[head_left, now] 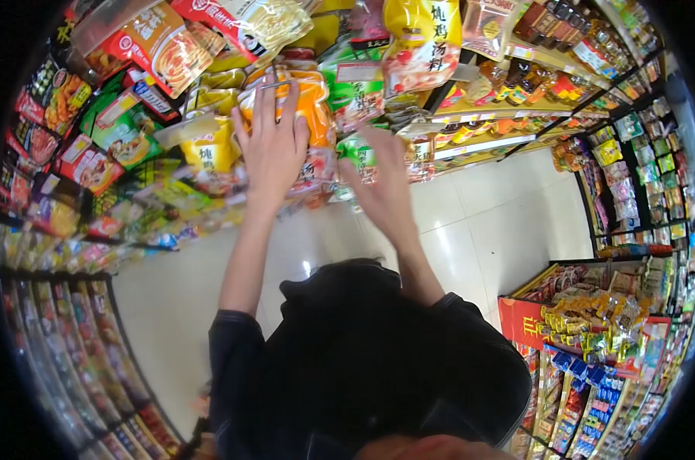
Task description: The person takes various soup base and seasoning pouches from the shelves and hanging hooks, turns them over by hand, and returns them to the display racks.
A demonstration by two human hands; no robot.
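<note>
My left hand [274, 146] lies with spread fingers over an orange seasoning packet [314, 98] hanging at the front of the shelf display. Its fingertips reach up to a metal hanging hook [280, 84]. My right hand [386, 184] is blurred, its thumb and fingers apart, in front of a green packet [356, 157]; whether it touches the packet I cannot tell. Left of my left hand hangs a yellow packet [209, 157]. Above my right hand are another green packet [355, 92] and a large yellow packet with red lettering and dark characters [422, 46].
More bagged foods, among them a green pouch [121, 123], crowd the left of the display. Bottles [547, 31] line shelves at the upper right. A bin with a red front [520, 322] stands at the lower right, and racks [79, 345] at the lower left. Pale floor tiles [470, 230] lie below.
</note>
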